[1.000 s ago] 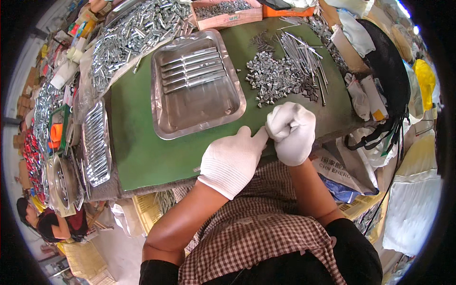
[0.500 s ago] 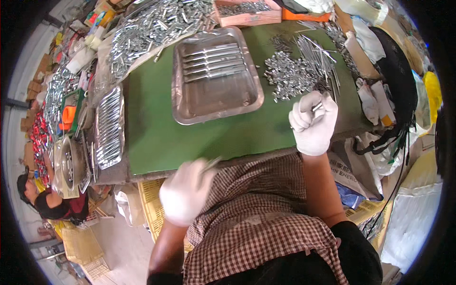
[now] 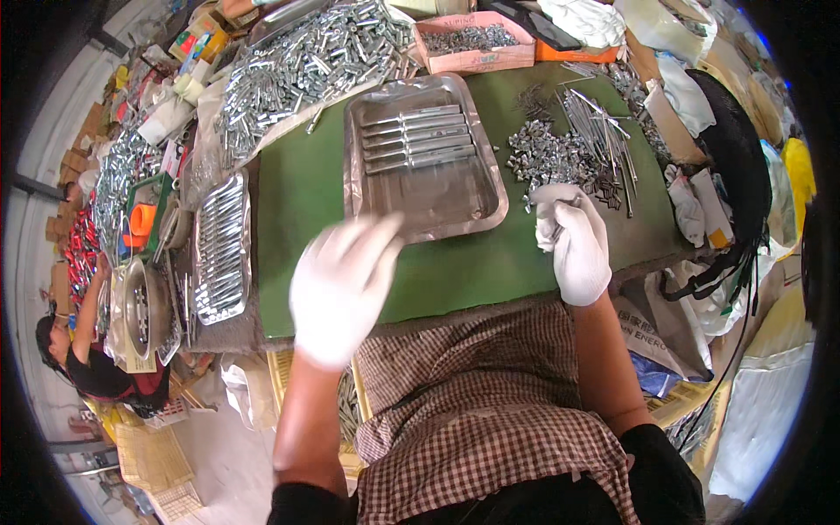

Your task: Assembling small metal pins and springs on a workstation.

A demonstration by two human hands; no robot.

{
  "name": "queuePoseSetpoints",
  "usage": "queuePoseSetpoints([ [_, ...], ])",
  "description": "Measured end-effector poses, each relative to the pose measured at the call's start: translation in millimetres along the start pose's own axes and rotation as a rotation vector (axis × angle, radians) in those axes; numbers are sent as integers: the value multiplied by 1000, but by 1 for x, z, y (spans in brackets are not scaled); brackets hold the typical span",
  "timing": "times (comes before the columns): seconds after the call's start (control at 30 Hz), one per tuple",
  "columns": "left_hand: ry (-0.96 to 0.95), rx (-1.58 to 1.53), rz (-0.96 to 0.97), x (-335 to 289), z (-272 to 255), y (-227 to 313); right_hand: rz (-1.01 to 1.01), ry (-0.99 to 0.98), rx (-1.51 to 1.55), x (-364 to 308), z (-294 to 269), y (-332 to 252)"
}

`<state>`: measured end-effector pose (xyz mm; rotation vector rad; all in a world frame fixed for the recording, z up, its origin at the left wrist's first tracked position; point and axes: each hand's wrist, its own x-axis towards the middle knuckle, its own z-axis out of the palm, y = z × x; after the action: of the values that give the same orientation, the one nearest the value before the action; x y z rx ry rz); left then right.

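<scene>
My left hand (image 3: 341, 284), in a white glove and blurred by motion, is over the green mat (image 3: 302, 188) by the near left corner of the metal tray (image 3: 437, 229). Its fingers look stretched out, with nothing visible in them. Several slim silver pen-shaped metal tubes (image 3: 420, 140) lie side by side in the far half of the tray. Beside the near edge of a heap of small metal pieces (image 3: 547, 153), my gloved right hand (image 3: 577, 245) is closed, with small silvery metal pieces (image 3: 546, 229) between its fingers.
Thin metal rods (image 3: 599, 131) lie right of the heap. Left of the mat is a tray of assembled metal pieces (image 3: 223, 249). Behind stand a large pile of metal tubes (image 3: 306, 70) and a pink box (image 3: 477, 59). Another person (image 3: 105, 359) works at far left.
My left hand has moved up and forward from the table's front edge; the thin metal piece it held no longer shows. My right hand has turned and lowered beside the heap. The view has shifted slightly.
</scene>
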<state>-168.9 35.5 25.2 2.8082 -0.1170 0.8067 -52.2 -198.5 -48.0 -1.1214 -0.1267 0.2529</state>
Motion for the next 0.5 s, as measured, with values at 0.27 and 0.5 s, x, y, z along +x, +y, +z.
queuePoseSetpoints([
  [0.27,-389,95,121,93,92,-31,-14,31,57,-3,5,-6],
  [0.5,-374,-88,88,79,76,-25,22,14,-32,-13,0,-30],
])
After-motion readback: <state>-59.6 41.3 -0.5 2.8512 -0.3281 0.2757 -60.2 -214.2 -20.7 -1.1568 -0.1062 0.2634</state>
